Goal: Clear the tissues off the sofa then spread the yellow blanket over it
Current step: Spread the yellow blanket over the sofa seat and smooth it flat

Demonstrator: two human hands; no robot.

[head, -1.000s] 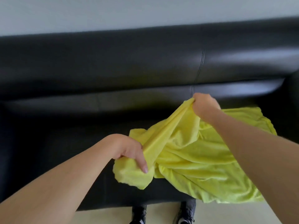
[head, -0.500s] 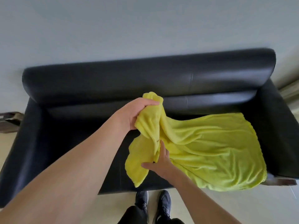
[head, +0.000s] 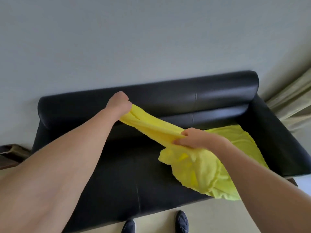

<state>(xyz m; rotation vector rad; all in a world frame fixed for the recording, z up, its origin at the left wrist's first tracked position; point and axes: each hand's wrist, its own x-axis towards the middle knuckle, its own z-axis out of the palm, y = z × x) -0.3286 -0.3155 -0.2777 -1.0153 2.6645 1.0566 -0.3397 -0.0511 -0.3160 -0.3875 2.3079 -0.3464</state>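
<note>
The blanket point(head: 202, 165) is yellow and bunched, most of it lying on the right half of the sofa point(head: 117, 165) seat, with its lower edge hanging over the seat's front. One strip of it is pulled taut between the two hands, running up and to the left from the heap. The left hand point(head: 120, 103) is clenched on the far end of that strip, raised in front of the sofa's backrest, its arm reaching across the bare left half of the seat. The right hand point(head: 193, 139) grips the strip lower down, fingers point(head: 178, 141) closed around the fabric, just above the crumpled heap, which spreads below and to the right of it. The sofa is black and glossy, set against a pale wall point(head: 134, 39). Past the right hand, beyond the armrest, hangs a light curtain point(head: 292, 101). Below both arms, in front of the sofa, two dark shoes point(head: 181, 221) stand on a light floor point(head: 218, 217).
</note>
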